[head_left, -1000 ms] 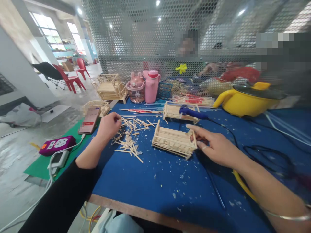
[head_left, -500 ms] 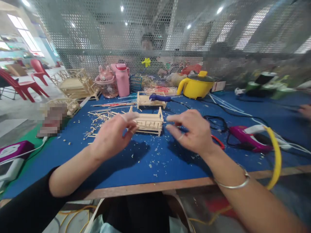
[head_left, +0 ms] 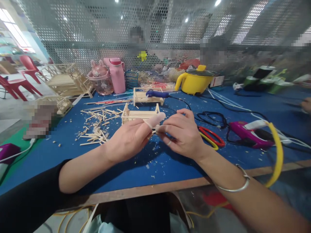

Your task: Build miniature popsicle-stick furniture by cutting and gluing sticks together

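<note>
My left hand [head_left: 132, 137] and my right hand [head_left: 182, 136] meet fingertip to fingertip just in front of a small wooden stick frame [head_left: 139, 115], and both are closed. Pale coverings wrap some fingertips. A light sliver shows between the fingers, too small and covered to make out. My left hand hides the front of the frame. Behind it stands a second wooden stick frame [head_left: 143, 97], with a blue-handled tool [head_left: 157, 94] lying across it. Loose thin sticks [head_left: 94, 137] and scraps are heaped left of the frames.
Red and yellow looped handles [head_left: 215, 139] lie right of my right hand, near a purple device [head_left: 250, 134] with cables. A yellow pot [head_left: 196, 82] and a pink flask [head_left: 117, 76] stand before the perforated metal screen [head_left: 157, 35]. Larger wooden stick pieces [head_left: 64, 81] are at left.
My hands were apart on either side of the front frame with fingers spread. They have come together and closed. The handles on the right show more, and the view has shifted slightly.
</note>
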{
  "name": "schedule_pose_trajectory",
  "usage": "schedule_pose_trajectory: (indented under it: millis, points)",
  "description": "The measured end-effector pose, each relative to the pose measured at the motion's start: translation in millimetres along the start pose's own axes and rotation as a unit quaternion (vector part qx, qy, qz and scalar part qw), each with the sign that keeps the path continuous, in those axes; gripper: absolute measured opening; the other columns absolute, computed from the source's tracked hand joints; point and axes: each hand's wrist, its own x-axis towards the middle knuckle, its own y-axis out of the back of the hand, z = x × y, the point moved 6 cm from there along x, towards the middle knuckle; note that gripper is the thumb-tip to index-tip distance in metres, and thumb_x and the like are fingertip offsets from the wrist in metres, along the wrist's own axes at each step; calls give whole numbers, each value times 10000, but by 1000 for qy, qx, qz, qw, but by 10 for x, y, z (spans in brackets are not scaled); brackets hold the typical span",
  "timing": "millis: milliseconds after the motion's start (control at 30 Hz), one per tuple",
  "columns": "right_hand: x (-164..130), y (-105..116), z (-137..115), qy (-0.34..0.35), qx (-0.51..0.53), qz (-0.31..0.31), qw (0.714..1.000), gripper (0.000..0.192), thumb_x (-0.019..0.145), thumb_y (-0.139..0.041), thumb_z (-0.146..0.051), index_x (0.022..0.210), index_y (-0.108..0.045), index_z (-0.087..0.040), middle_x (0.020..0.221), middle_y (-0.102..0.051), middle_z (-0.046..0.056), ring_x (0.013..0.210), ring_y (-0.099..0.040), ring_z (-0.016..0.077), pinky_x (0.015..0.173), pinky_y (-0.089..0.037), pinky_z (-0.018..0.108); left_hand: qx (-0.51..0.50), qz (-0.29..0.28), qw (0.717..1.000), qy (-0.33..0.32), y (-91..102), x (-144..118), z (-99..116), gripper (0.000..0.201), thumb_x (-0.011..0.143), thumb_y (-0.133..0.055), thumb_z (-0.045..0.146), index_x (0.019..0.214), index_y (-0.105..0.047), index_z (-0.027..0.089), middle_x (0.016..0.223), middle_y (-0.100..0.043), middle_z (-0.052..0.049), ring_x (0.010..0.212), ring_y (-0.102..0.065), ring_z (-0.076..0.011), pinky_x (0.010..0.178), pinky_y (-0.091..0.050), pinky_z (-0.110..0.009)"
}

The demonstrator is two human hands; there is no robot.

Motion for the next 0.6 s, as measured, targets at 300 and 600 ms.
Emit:
schedule_pose_trajectory:
  millis: [300, 600]
  points:
    - [7, -147, 166, -11, -86, -6, 996, 141, 879, -585, -252, 768, -665, -218, 720, -685, -13, 725, -578, 155, 852, -333, 389, 51, 45, 994, 85, 106, -93, -271, 748, 851, -558, 176, 1501, -189, 190, 1103, -658, -98, 1021, -588, -241, 917, -492, -378]
    - [5, -219, 177, -4, -118, -1, 993, 188, 870, -591, -250, 704, -664, -203, 647, -647, -13, 669, -546, 148, 820, -332, 379, 39, 67, 993, 93, 39, -171, -360, 740, 840, -569, 172, 1486, -209, 164, 1210, -627, -133, 1161, -529, -259, 1019, -415, -397]
